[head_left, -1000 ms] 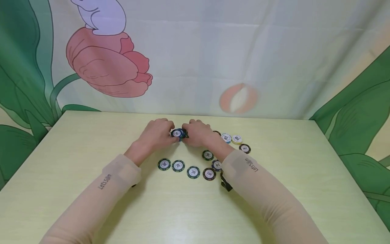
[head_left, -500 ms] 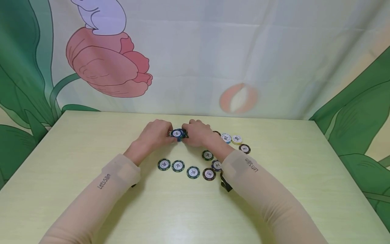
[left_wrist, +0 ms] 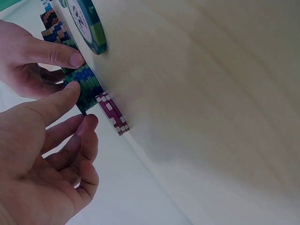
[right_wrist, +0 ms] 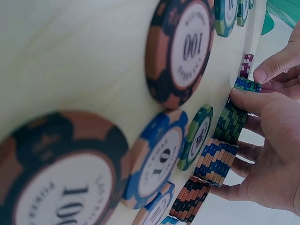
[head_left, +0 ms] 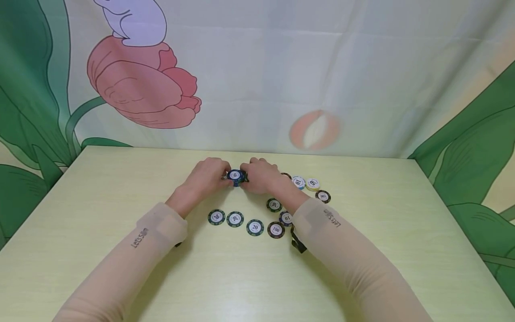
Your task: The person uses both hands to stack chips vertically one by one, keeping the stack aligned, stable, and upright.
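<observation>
At the table's far side, both hands meet at a stack of blue-and-green poker chips (head_left: 235, 175) topped by a white-centred chip. My left hand (head_left: 206, 178) pinches the stack from the left, its thumb (left_wrist: 65, 98) on the near side and fingertips behind. From the right, my right hand (head_left: 261, 176) holds the same stack, its thumb (right_wrist: 248, 99) across the edges; its other fingers reach behind the neighbouring stacks. Those are a green stack (right_wrist: 230, 123), a blue-and-tan stack (right_wrist: 215, 161) and a black-and-orange stack (right_wrist: 190, 199). A short purple stack (left_wrist: 112, 114) stands on the left hand's side.
Loose chips lie flat nearer the front, among them a green 20 chip (head_left: 255, 227), a 100 chip (head_left: 276, 230) and a blue 10 chip (head_left: 286, 218). Right of the right hand are a light-blue stack (head_left: 298, 182) and a yellow-edged stack (head_left: 313, 184). A printed curtain hangs behind.
The left fingers have shifted slightly on the stack, and its top chips now sit more evenly, a touch further right. My right hand and the loose chips have stayed put.
</observation>
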A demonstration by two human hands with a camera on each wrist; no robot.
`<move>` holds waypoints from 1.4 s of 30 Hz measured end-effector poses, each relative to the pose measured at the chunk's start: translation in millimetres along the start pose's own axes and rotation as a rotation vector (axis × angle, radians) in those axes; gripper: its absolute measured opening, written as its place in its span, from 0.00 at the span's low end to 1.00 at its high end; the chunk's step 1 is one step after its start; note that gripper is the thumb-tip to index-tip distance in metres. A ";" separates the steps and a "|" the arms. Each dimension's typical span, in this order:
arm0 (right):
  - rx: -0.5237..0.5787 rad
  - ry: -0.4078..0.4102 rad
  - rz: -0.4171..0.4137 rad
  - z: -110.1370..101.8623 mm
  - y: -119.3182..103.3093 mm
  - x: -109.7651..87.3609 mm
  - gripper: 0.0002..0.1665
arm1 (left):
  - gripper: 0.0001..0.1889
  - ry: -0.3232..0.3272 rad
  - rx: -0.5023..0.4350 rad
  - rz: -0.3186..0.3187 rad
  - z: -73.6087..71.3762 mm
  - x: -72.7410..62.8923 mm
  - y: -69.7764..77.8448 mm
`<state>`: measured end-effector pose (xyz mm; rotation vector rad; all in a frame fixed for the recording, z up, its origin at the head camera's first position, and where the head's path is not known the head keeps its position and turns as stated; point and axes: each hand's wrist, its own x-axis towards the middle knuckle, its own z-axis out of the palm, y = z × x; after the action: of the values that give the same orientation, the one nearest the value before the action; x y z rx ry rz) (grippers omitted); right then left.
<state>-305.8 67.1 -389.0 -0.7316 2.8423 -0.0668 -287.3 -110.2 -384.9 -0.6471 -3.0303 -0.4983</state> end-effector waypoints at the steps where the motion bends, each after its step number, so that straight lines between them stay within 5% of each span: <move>1: 0.001 0.001 0.000 0.2 -0.1 0.2 0.27 | 0.15 -0.001 -0.001 0.001 0.3 0.4 -0.1; 30: 0.017 0.004 -0.011 -0.5 2.4 1.1 0.28 | 0.19 -0.008 -0.021 -0.034 -2.1 -6.2 3.7; 42: 0.108 -0.016 -0.089 -6.5 16.1 -4.5 0.29 | 0.09 -0.230 -0.050 0.038 -6.0 -22.8 24.7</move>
<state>-310.9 83.3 -383.3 -0.8312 2.7649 -0.2247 -257.0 -99.7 -373.3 -0.8160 -3.2198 -0.5344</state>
